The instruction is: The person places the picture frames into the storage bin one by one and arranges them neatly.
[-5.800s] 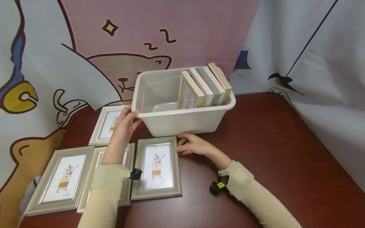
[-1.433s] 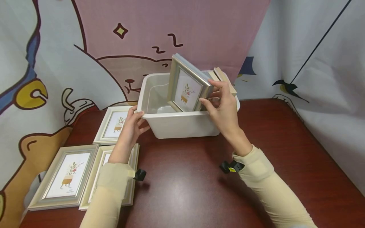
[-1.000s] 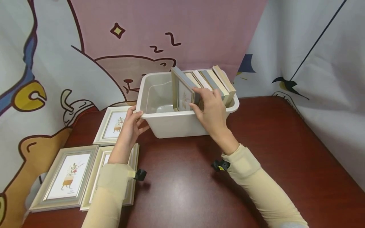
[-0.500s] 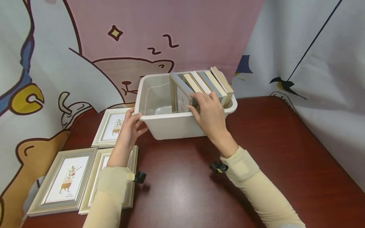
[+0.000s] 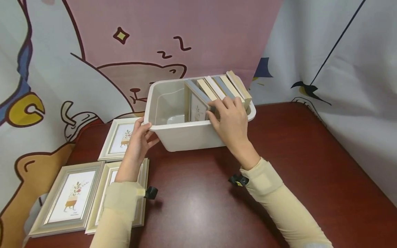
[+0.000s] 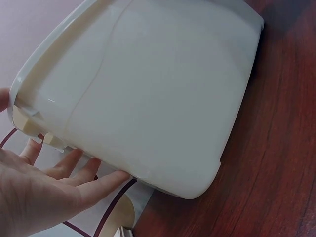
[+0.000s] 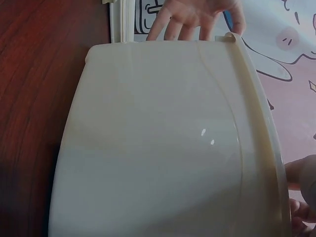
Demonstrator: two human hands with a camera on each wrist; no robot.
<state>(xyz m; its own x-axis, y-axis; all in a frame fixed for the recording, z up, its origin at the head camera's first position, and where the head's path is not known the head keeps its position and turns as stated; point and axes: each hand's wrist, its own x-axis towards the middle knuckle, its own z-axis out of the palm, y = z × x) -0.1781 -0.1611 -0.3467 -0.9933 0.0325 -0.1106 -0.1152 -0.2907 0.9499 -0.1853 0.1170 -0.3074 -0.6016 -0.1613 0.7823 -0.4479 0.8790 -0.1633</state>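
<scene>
My left hand (image 5: 138,141) grips the front left corner of a white plastic bin (image 5: 183,138), thumb on the rim and fingers below it. In the left wrist view, that hand's fingertips lie along the bin wall (image 6: 158,98). Inside the bin, a picture frame with a blue-grey edge (image 5: 197,91) stands upright, leaning slightly. My right hand (image 5: 232,125) reaches over the front rim and pinches this frame's near upper corner. To its right, several more frames (image 5: 214,88) stand in a row. The right wrist view shows mostly the bin's outer front wall (image 7: 153,123).
Left of the bin, a white picture frame (image 5: 108,151) lies on the dark red table (image 5: 192,206). Nearer lie a silver-beige frame (image 5: 52,225) and a cream one (image 5: 142,206), partly under the left forearm. A cartoon-printed curtain (image 5: 217,34) hangs close behind the bin.
The blue-grey-edged frame lay on the table before the bin; my right hand has lifted it, lowered it into the bin and stood it left of the row. My left hand has stayed at the rim.
</scene>
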